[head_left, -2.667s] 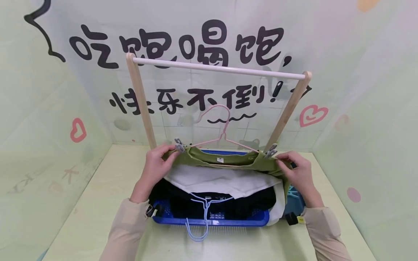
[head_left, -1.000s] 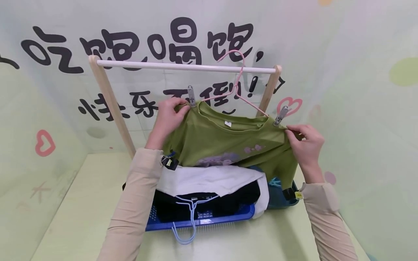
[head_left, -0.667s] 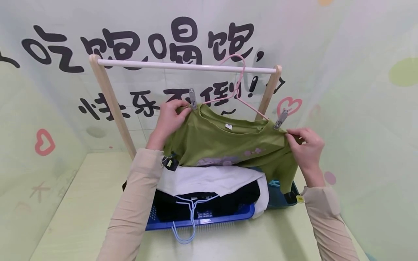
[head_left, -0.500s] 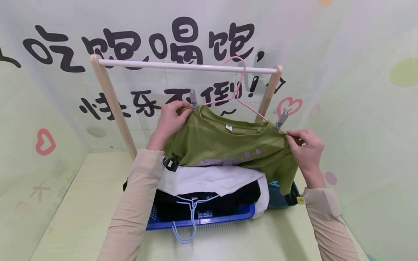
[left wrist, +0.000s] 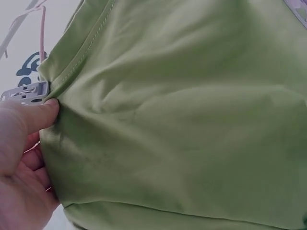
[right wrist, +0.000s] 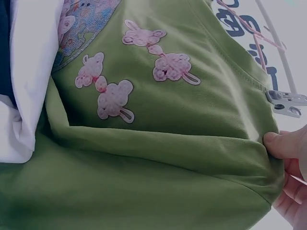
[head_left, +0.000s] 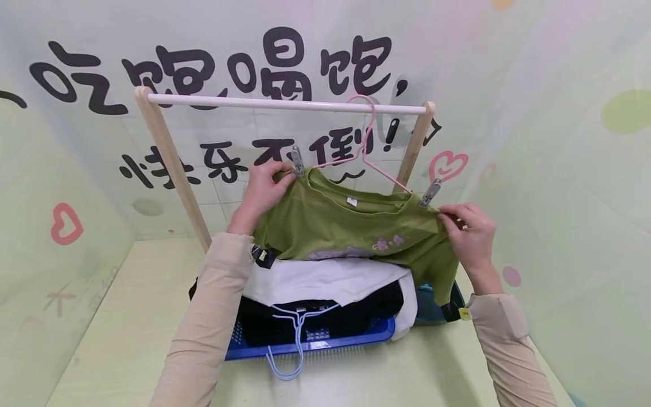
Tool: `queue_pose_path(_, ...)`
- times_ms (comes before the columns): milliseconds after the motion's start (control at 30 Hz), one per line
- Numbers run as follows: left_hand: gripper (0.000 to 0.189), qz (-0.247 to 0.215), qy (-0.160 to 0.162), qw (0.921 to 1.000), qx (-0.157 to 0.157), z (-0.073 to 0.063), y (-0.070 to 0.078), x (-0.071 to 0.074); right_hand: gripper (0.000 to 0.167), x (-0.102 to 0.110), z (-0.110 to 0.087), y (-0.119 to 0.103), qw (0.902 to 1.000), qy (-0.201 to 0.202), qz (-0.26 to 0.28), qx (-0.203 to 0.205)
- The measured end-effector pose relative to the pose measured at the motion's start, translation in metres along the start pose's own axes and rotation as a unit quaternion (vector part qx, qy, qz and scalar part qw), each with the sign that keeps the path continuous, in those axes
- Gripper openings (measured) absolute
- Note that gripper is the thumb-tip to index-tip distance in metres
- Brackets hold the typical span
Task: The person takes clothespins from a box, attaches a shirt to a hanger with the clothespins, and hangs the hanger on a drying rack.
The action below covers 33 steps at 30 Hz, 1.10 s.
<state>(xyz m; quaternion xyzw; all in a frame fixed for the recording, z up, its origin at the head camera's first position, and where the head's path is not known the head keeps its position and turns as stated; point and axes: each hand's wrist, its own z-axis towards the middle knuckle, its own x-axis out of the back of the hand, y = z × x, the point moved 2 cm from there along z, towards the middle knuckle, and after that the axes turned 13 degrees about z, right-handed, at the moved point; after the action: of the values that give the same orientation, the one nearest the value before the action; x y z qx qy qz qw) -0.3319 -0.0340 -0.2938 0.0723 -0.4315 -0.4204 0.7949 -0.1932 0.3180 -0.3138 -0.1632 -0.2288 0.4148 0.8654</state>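
A green T-shirt (head_left: pixel 351 232) with pink flower-like prints hangs spread on a pink wire hanger (head_left: pixel 375 164). Grey clothespins clip its shoulders, the left one (head_left: pixel 298 161) and the right one (head_left: pixel 430 193). My left hand (head_left: pixel 263 191) pinches the shirt's left shoulder beside its pin, thumb in front. At the other shoulder my right hand (head_left: pixel 470 233) pinches the cloth just outside the pin. The hanger's hook crosses the white rod (head_left: pixel 285 104) of a wooden rack, its curve slightly above it and its tip seemingly behind. Whether the rod bears its weight, I cannot tell.
Below the shirt stands a blue basket (head_left: pixel 330 346) with white (head_left: pixel 325 280) and black clothes (head_left: pixel 378 305). Light-blue hangers (head_left: pixel 299 339) stick out over its front rim. A dark teal bin (head_left: pixel 432 315) sits to its right, partly covered by the shirt's sleeve.
Both hands have raised the shirt and hanger from the basket up to the rod. Over the last second they have come down slightly, the hook lowering at the rod.
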Motion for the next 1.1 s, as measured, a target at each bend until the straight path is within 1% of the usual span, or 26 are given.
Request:
queue_pose_path(200,0.015,0.014,-0.015,0.9998,0.004,0.001,-0.007,-0.006,0.01,-0.001,-0.002,-0.001,1.0,-0.002,0.002,0.002)
queue_pose_path(433,0.014,0.016,-0.015,0.9997,-0.006,0.002,-0.014,-0.014,0.011,-0.002,-0.003,0.001,1.0,-0.006,0.004,0.001)
queue_pose_path(700,0.014,0.013,-0.022,0.9996,-0.01,0.005,-0.017,-0.017,0.011,-0.003,-0.002,0.004,0.9999,-0.002,0.001,0.01)
queue_pose_path(967,0.017,0.014,-0.028,0.9993,0.019,0.002,-0.024,-0.019,0.012,-0.003,-0.003,0.006,0.9999,-0.007,0.012,0.001)
queue_pose_path(1100,0.018,0.021,-0.026,0.9993,0.015,0.003,-0.025,-0.018,0.013,-0.003,-0.004,0.007,0.9998,-0.009,0.016,-0.003)
